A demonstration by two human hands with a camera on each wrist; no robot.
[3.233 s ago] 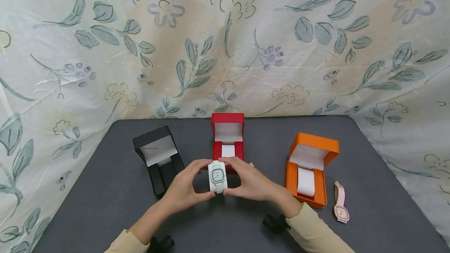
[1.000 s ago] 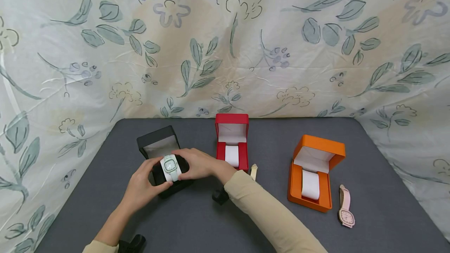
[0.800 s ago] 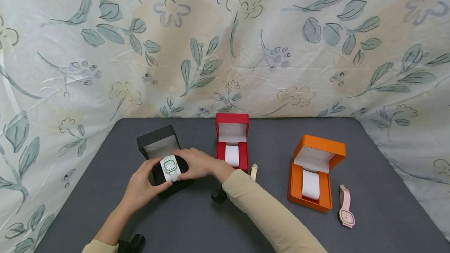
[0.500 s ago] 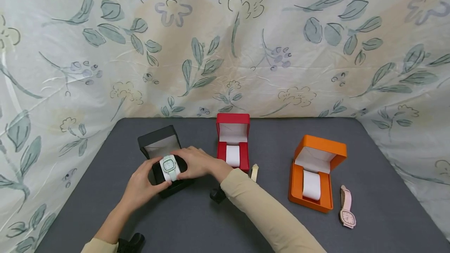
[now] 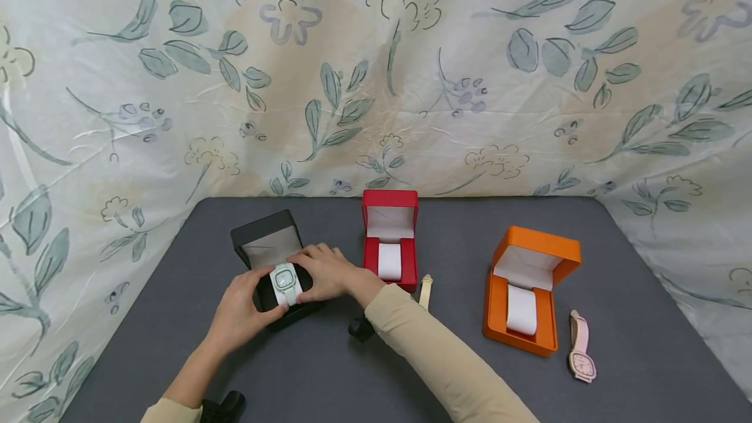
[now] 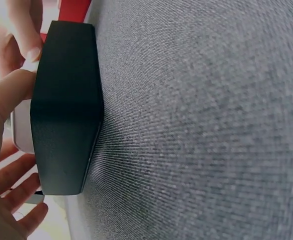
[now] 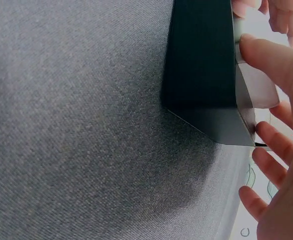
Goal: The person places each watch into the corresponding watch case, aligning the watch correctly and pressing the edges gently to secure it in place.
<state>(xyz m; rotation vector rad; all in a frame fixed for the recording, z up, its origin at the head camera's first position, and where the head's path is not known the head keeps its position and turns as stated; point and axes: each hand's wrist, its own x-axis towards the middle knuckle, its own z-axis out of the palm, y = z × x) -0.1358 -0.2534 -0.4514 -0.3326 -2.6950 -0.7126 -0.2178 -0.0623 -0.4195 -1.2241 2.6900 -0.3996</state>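
Note:
A pale mint watch (image 5: 285, 279) is wrapped round a white cushion (image 5: 281, 299), which sits in or just over the hollow of the open black box (image 5: 261, 228); its depth I cannot tell. My left hand (image 5: 237, 309) pinches the cushion's left side between thumb and fingers. From the other side my right hand (image 5: 329, 273) pinches it too, thumb near the front. In the left wrist view the black box (image 6: 66, 110) stands on the table beside the hand. The right wrist view shows the right thumb (image 7: 266, 55) over the box rim.
At the centre stands an open red box (image 5: 408, 260) with a white cushion. An open orange box (image 5: 493, 318), also cushioned, is to the right. Beside it lies a pink watch (image 5: 581, 364). A cream watch strap (image 5: 425, 291) shows behind the right sleeve (image 5: 435, 358).
Both hands have carried the cushion with the mint watch left, from before the red box to the black box. Over the last second they have barely moved.

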